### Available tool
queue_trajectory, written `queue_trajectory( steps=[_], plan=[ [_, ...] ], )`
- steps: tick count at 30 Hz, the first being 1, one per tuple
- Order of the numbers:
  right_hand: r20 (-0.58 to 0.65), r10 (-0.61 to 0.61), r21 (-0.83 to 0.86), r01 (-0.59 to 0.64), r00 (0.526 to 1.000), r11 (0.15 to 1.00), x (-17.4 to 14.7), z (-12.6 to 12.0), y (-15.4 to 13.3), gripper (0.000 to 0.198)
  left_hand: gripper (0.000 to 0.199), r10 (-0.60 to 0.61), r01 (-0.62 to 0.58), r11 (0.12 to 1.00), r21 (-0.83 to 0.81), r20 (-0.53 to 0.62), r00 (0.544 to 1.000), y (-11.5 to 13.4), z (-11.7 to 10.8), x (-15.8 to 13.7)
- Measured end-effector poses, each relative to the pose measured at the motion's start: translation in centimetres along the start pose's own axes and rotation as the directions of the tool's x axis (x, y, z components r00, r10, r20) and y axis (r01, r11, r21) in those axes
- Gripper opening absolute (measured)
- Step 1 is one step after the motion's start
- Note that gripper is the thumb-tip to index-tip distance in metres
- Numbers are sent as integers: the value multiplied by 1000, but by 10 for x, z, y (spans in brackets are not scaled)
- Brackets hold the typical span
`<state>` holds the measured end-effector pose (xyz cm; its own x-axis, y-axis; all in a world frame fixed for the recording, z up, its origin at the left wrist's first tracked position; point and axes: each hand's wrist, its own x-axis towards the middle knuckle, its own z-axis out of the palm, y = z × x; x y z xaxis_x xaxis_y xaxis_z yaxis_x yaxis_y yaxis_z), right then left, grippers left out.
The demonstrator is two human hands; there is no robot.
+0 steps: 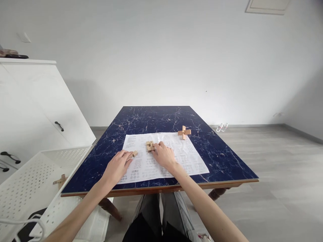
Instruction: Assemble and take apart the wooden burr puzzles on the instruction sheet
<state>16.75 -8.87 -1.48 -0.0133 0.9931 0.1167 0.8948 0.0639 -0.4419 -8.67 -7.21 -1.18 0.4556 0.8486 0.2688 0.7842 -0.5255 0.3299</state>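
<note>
A large printed instruction sheet point(181, 153) lies on the dark blue marbled table point(153, 117). On its left part, my left hand point(116, 168) has its fingers closed around a small wooden puzzle piece point(135, 153), whose pale end sticks out past the fingertips. Further right, my right hand point(164, 155) grips the right side of a few wooden puzzle pieces point(149, 147) set together on the paper. Its fingertips hide part of them. An assembled cross-shaped wooden puzzle point(184, 132) rests at the sheet's upper right corner.
To the left stand a white cabinet point(37, 101) with black handles and a white perforated bin point(25, 178). Another wooden puzzle point(60, 180) is in the bin, near a white cable point(25, 222). White shoes point(222, 127) sit by the wall.
</note>
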Motion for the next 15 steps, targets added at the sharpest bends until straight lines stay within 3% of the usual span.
queue_trajectory(
  steps=[5, 9, 12, 15],
  plan=[
    [-51, 12, 109, -6, 999, 994, -5, -4, 5, 27, 55, -39, 37, 999, -22, -69, 997, -2, -4, -3],
    [-108, 38, 313, -2, 993, 950, -20, -11, 15, 24, 55, -132, 119, 952, -280, -26, 991, 22, -8, -7],
    [-106, 40, 520, 21, 994, 854, -31, -16, 17, 24, 54, -178, 212, 763, -611, 116, 977, 50, -7, -8],
    [-106, 16, 675, 61, 994, 736, -40, -19, 14, 26, 56, -212, 294, 545, -785, 210, 955, 71, 1, -7]
  ],
)
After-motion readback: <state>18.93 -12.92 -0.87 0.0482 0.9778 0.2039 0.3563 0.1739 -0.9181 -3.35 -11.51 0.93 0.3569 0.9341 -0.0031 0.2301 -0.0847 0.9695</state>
